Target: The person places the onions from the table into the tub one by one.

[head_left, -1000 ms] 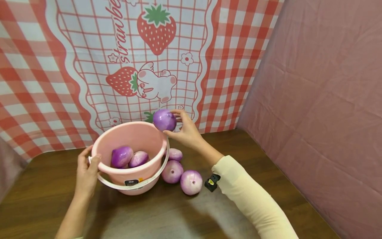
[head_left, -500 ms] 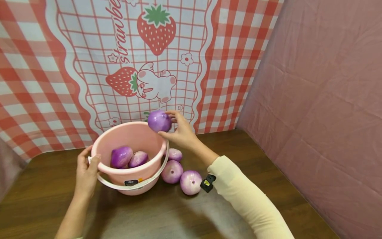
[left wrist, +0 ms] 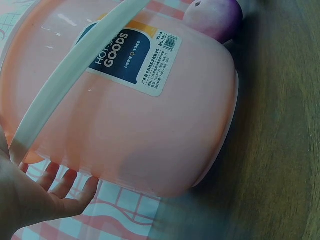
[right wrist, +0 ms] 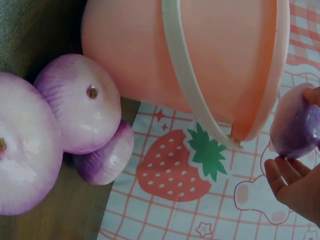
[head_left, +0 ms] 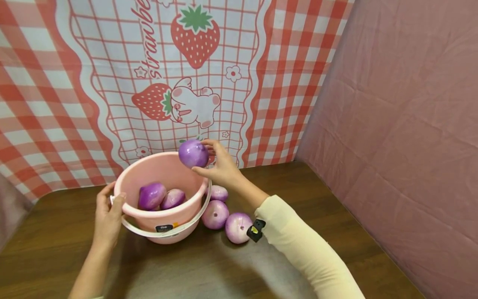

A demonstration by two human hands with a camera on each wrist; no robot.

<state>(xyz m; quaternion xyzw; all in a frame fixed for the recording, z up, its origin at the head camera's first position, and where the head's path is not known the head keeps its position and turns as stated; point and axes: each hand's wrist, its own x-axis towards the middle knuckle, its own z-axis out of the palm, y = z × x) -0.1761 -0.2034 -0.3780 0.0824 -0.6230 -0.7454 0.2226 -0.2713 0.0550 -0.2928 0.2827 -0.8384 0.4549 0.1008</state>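
A pink bucket [head_left: 164, 222] with a white handle [head_left: 177, 230] stands on the table. My left hand [head_left: 107, 216] grips its left rim, thumb over the edge; in the left wrist view the fingers of that hand [left wrist: 55, 195] lie along the outer wall. Over the bucket's right rim, my right hand [head_left: 220, 166] holds a purple onion [head_left: 193, 153] between thumb and fingers. The right wrist view catches the same onion [right wrist: 297, 122] at its edge, partly cut off. Inside the bucket lie two onions, a darker one [head_left: 152, 196] and a paler one [head_left: 173, 199].
To the bucket's right, three onions sit close together on the table: a front one [head_left: 238, 228], a middle one [head_left: 215, 214] and a back one [head_left: 219, 193]. Behind hangs a strawberry-print cloth [head_left: 196, 37]. A pink cloth [head_left: 392, 104] bounds the right side of the wooden table [head_left: 321, 199].
My right hand has moved a little to the left with the onion, bringing it from the bucket's right rim further over the opening. The left hand and bucket have stayed in place.
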